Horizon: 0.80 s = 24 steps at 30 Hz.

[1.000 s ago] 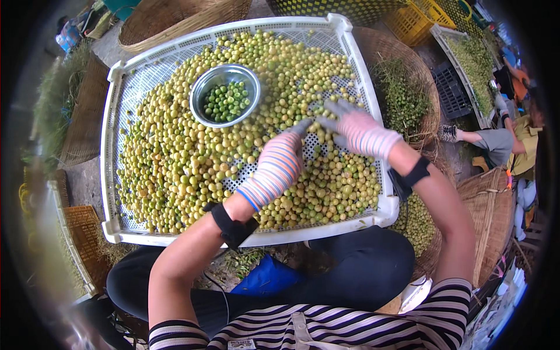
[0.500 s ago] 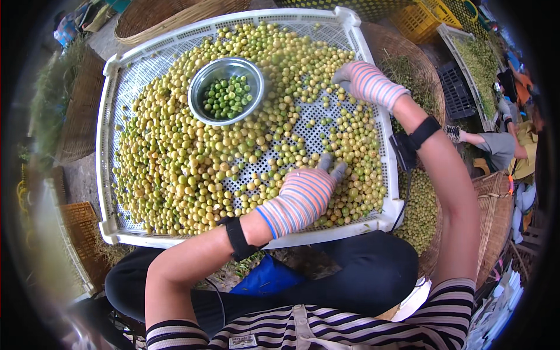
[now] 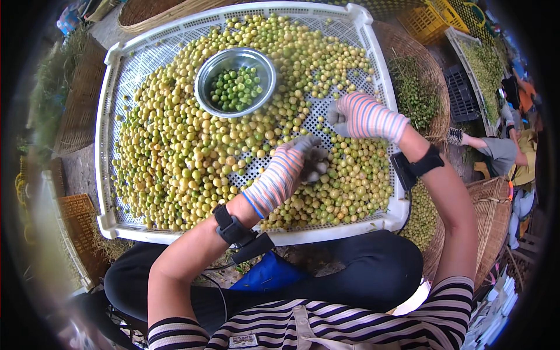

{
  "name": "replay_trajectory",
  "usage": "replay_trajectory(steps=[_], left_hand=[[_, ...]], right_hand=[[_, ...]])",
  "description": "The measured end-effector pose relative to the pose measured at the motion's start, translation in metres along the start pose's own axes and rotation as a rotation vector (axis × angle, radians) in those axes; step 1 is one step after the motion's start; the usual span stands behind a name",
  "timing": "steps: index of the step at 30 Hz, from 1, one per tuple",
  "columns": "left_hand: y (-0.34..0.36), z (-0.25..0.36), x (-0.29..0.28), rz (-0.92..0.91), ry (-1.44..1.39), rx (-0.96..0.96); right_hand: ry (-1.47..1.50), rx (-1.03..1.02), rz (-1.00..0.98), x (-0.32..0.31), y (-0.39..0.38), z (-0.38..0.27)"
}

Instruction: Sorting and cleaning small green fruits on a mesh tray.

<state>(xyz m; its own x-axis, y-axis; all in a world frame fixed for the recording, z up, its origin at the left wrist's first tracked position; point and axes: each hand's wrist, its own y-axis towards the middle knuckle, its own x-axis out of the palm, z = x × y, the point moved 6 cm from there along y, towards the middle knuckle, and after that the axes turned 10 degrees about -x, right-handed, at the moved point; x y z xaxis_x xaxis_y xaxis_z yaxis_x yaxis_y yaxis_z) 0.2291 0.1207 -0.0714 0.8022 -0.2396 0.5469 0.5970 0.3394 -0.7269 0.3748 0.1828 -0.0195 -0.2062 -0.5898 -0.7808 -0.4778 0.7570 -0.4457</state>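
Note:
Small round yellow-green fruits cover much of a white plastic mesh tray in front of me. Among them, towards the far side, a round metal bowl holds greener fruits. Both my hands wear gloves with striped backs and grey fingers. My left hand is over the middle of the tray, turned on its side with its fingers curled in; what they hold is hidden. To the right and farther off, my right hand is low over the fruits, fingertips bent down together, their contents out of sight.
Right of the tray stands a round woven basket with green stems, beside a dark crate and a yellow crate. Tall wicker baskets stand at the left. Another person sits at the far right.
My left hand has drawn back left and rolled over, its fingers curling inward. My right hand has come nearer, from the tray's right edge towards the left hand. The view has shifted slightly.

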Motion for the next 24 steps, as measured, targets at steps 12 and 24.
replay_trajectory(steps=[12,24], left_hand=[[0.014,0.006,0.02,-0.116,-0.08,-0.001],[0.016,0.011,-0.001,-0.092,-0.145,0.015]], right_hand=[[-0.277,0.219,0.374,-0.044,0.07,0.047],[0.802,0.05,0.458,-0.033,0.024,0.077]])
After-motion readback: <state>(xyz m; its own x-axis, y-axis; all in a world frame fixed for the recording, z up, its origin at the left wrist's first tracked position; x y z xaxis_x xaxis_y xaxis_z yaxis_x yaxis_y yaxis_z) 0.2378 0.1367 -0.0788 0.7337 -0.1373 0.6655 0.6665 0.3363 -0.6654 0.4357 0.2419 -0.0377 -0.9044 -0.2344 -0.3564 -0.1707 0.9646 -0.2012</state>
